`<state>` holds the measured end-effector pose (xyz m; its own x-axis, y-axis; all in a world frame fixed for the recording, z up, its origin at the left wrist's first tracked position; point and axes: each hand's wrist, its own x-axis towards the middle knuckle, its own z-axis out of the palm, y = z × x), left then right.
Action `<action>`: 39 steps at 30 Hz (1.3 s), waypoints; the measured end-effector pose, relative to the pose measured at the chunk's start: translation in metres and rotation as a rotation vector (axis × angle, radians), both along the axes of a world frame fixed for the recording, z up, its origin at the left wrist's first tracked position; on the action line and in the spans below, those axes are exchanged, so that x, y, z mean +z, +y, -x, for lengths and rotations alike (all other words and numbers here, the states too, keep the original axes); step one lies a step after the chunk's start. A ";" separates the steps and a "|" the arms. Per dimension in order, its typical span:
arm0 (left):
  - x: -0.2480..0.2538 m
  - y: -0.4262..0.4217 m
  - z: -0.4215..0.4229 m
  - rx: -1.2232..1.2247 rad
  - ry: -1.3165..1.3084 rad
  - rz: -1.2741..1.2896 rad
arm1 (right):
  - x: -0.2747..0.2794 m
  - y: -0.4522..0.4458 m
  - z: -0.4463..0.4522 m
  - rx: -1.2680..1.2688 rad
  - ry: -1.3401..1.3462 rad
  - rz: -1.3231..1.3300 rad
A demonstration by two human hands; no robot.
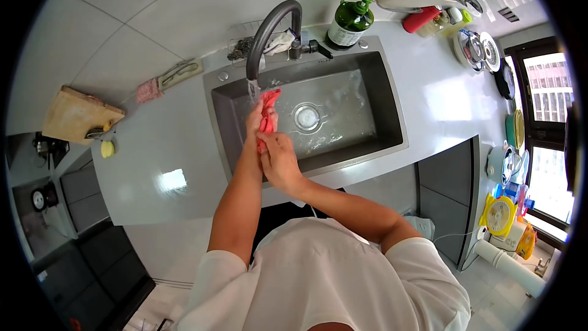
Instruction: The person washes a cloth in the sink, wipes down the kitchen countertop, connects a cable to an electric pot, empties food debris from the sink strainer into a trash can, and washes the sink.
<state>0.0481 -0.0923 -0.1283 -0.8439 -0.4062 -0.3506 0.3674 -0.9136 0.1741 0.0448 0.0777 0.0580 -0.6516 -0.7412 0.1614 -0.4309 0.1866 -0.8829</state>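
Water runs from the dark curved faucet (267,34) at the left end of the grey sink (386,101). Under the stream is a wet, bunched red cloth (269,99). My left hand (255,121) is closed around the cloth, close below the spout. Nearer to me, my right hand (280,158) pinches the cloth's lower end, its fingers beside my left wrist. Right of both hands, the round drain (307,117) shows in the wet basin.
Behind the sink stand a green pump bottle (350,22) and a wire rack (244,30). A cutting board (79,115) leans at the left wall. Bowls (470,49) and a red bottle (421,19) are at the right; a yellow fan (498,215) stands lower right.
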 end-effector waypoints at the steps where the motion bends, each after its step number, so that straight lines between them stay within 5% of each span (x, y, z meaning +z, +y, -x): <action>1: -0.008 0.000 -0.005 -0.086 0.194 -0.059 | -0.003 -0.013 0.009 0.002 -0.001 0.000; 2: -0.015 0.000 -0.009 -0.190 0.373 -0.110 | -0.008 -0.036 0.029 -0.020 0.026 -0.165; 4: 0.043 0.033 0.005 -0.039 -0.218 0.094 | -0.035 -0.081 0.068 -0.050 0.046 -0.332; 5: 0.112 0.043 0.030 0.043 -0.593 -0.027 | -0.067 -0.103 0.087 -0.168 -0.139 -0.328; 8: 0.027 0.003 0.003 -0.025 -0.424 0.183 | -0.062 -0.092 0.073 -0.048 -0.313 -0.325; 10: -0.017 -0.015 -0.017 -0.087 -0.447 0.205 | -0.054 -0.062 0.014 -0.171 0.105 0.153; 12: 0.040 0.010 -0.005 -0.021 -0.457 0.159 | -0.048 -0.061 0.023 -0.140 0.321 -0.003; 14: 0.097 0.040 0.010 0.033 -0.494 0.116 | -0.076 -0.098 0.068 -0.249 -0.164 -0.169; 16: 0.130 0.047 0.019 0.080 -0.494 0.090 | -0.076 -0.102 0.091 -0.271 -0.163 -0.132; 18: 0.112 0.020 0.010 0.059 -0.422 0.012 | -0.059 -0.084 0.074 -0.076 -0.406 -0.181; 19: 0.068 -0.003 0.001 0.024 -0.507 0.038 | -0.080 -0.071 0.036 -0.054 -0.105 0.010; 20: 0.070 0.003 -0.002 0.020 -0.510 0.079 | -0.057 -0.057 0.017 0.098 -0.130 -0.075; 23: 0.099 0.032 -0.008 0.011 -0.413 0.067 | -0.076 -0.083 0.045 -0.003 -0.102 -0.012; 26: 0.119 0.045 0.002 0.103 -0.375 -0.019 | -0.084 -0.110 0.092 -0.214 -0.193 -0.281; 28: 0.095 0.027 -0.007 0.049 -0.295 -0.031 | -0.094 -0.095 0.063 0.059 -0.238 -0.295; 30: 0.032 -0.001 -0.015 0.031 -0.161 0.029 | -0.096 -0.088 0.041 0.014 -0.100 -0.165; 32: 0.060 0.014 -0.008 0.134 -0.252 -0.015 | -0.102 -0.078 0.021 -0.076 0.168 0.097; 33: 0.092 0.027 -0.005 0.072 -0.569 0.025 | -0.097 -0.075 0.030 -0.071 0.165 0.095; 36: 0.112 0.030 -0.005 0.236 -0.362 0.163 | -0.051 -0.077 0.115 -0.115 -0.817 -0.308; 39: 0.129 0.012 -0.010 0.238 -0.304 0.221 | -0.090 -0.060 0.126 0.007 -0.867 0.023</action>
<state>0.0577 -0.0807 0.0006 -0.5894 -0.6699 -0.4515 0.4654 -0.7384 0.4880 -0.0809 0.0175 -0.0318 -0.5470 -0.7484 -0.3750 0.3947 0.1644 -0.9040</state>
